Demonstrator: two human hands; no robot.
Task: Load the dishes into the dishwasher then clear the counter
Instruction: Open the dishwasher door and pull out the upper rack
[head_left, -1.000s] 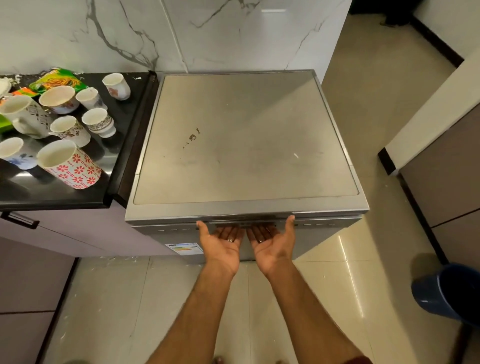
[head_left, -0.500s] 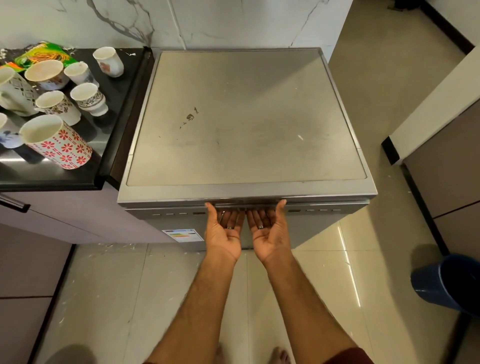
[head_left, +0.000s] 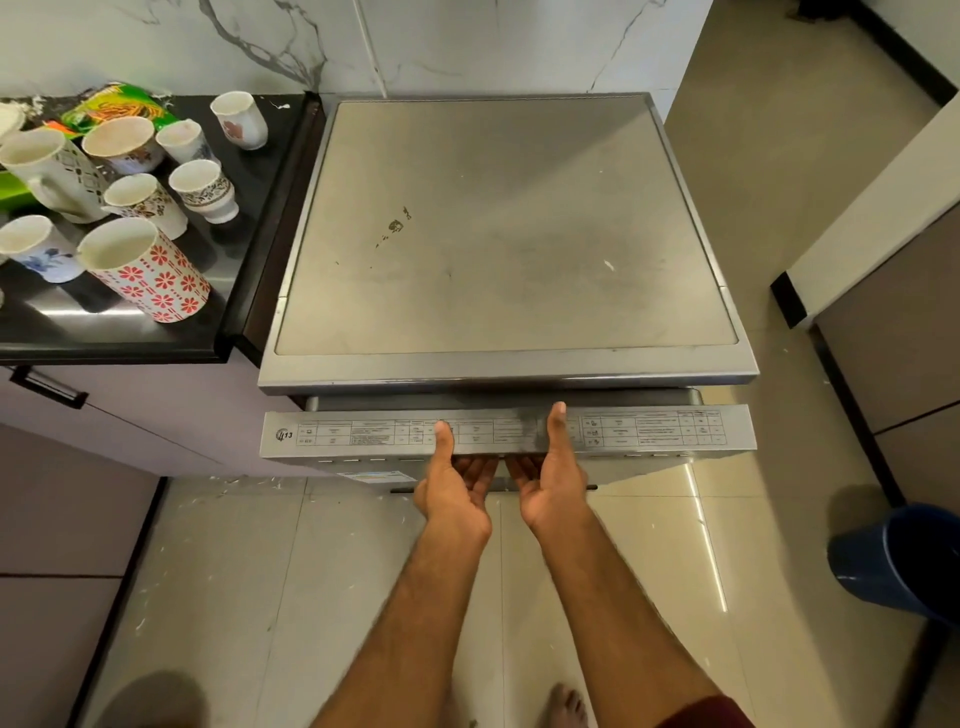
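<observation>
A grey steel dishwasher (head_left: 498, 234) stands in the middle. Its door (head_left: 665, 434) is tilted a little way out from the body, showing the printed control strip on its top edge. My left hand (head_left: 454, 480) and my right hand (head_left: 550, 480) grip the door's upper edge side by side, thumbs on top and fingers curled under the handle. On the black counter (head_left: 104, 338) to the left stand several cups, among them a white mug with red flowers (head_left: 150, 273) and a small cup (head_left: 240, 120) near the wall.
A colourful snack packet (head_left: 119, 104) lies at the back of the counter. A blue bin (head_left: 904, 561) stands on the tiled floor at the right, beside brown cabinets (head_left: 893, 364). A drawer handle (head_left: 49, 387) sticks out under the counter. My bare foot (head_left: 566, 706) shows at the bottom.
The dishwasher door has come away from the body, opening a gap at the top. Both hands moved toward me with it, thumbs now over its top edge.
</observation>
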